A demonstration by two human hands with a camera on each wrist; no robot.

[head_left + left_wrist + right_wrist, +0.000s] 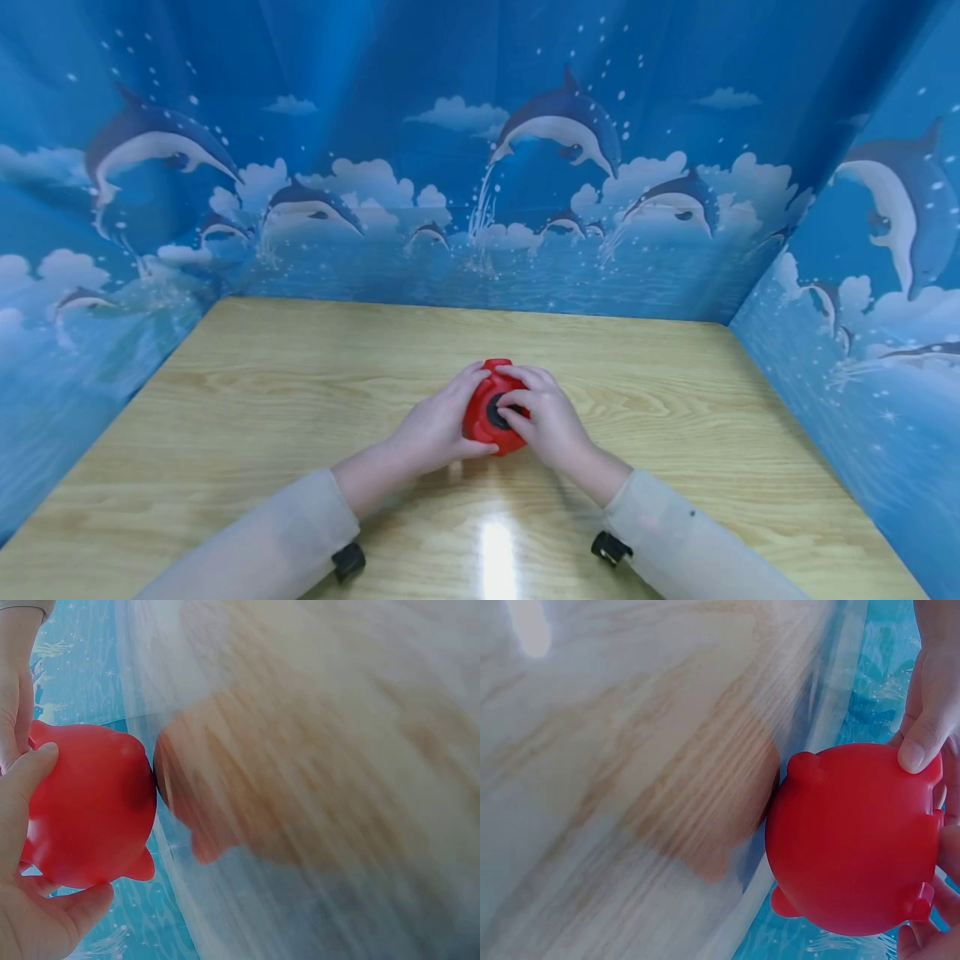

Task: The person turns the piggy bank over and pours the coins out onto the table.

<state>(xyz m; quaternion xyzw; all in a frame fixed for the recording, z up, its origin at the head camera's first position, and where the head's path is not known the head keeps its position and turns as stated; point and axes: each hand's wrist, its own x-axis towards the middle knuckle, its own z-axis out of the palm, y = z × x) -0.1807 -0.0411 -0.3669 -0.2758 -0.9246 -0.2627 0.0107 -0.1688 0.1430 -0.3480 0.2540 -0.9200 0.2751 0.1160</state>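
Note:
A round red piggy bank (477, 410) with short knobs stands on the table, a black plug (494, 412) facing up on its top. My left hand (431, 423) grips the red body from the left, thumb on the near side and fingertips on the far side. From the right, my right hand (553, 418) pinches at the black plug with thumb and index finger, while another fingertip rests on the red rim. In the left wrist view the smooth side of the piggy bank (97, 806) shows, and in the right wrist view its knobs (804, 768).
The light wood-grain table (300, 358) is shiny and mirrors the red body in both wrist views. A blue curtain (420, 275) printed with dolphins closes off the back and both sides. Small black devices (611, 548) hang under both sleeves.

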